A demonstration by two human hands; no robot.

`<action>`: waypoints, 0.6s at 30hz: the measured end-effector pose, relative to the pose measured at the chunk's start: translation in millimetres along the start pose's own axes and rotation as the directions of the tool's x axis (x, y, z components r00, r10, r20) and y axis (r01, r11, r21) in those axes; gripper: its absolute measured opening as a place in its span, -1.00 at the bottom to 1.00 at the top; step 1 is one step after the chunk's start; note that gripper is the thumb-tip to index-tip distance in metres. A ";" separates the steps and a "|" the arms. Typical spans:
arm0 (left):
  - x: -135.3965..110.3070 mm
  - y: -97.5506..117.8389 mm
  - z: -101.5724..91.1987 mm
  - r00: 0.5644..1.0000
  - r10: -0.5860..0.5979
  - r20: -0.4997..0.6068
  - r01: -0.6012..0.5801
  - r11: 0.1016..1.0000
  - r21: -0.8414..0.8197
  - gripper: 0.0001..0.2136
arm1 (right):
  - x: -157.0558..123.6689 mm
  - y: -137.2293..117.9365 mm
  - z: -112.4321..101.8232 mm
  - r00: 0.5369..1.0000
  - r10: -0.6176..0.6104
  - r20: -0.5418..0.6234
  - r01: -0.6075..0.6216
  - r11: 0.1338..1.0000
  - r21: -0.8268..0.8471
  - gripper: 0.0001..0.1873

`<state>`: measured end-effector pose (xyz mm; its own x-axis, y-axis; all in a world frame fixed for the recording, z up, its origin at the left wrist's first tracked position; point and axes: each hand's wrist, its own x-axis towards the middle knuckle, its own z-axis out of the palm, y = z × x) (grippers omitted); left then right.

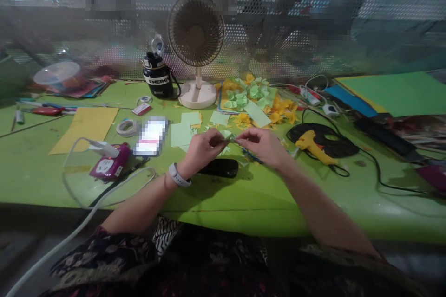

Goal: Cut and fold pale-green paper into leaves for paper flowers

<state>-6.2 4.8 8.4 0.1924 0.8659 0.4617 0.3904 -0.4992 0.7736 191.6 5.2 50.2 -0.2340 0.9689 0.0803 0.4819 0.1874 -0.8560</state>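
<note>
My left hand (pixel 202 149) and my right hand (pixel 259 145) meet above the green table (pixel 244 204). Their fingertips pinch a small pale green paper piece (pixel 227 135) from both sides. Its exact folds are partly hidden by my fingers. Just below my left hand lies a black glasses case (pixel 219 167). Loose pale green paper squares (pixel 181 133) lie beyond my left hand. A heap of yellow and green paper flowers (pixel 254 97) sits further ahead. A white watch band (pixel 179 175) circles my left wrist.
A yellow glue gun (pixel 311 147) with a black cord lies to the right. To the left are a phone (pixel 151 136), a magenta socket (pixel 109 162) with white cable, and yellow card (pixel 83 130). A fan (pixel 195 41) and black flask (pixel 157 76) stand against a perforated metal screen (pixel 278 18).
</note>
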 end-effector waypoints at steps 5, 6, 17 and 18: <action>-1.0 1.1 -0.4 1.000 0.024 -0.001 -0.024 0.998 0.057 -0.84 | -0.1 -1.6 -0.3 1.000 0.016 0.010 -0.017 1.000 0.010 -0.65; -1.1 0.7 -0.3 1.000 0.032 0.002 -0.032 0.997 0.065 -0.84 | -0.2 -1.8 -0.3 1.000 0.024 0.017 -0.024 1.000 0.014 -0.66; -2.9 -3.7 1.7 0.996 0.088 -0.001 -0.087 0.982 0.168 -0.85 | 1.0 0.8 0.4 1.000 0.016 0.018 -0.017 1.000 0.005 -0.63; -2.9 -4.0 1.6 0.996 0.090 0.001 -0.089 0.981 0.171 -0.85 | 1.0 1.0 0.4 1.000 0.016 0.019 -0.016 1.000 0.004 -0.63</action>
<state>-6.9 4.4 3.2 0.2280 0.8175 0.5288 0.5196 -0.5615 0.6440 191.5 6.3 49.2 -0.2426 0.9684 0.0571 0.4825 0.1715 -0.8589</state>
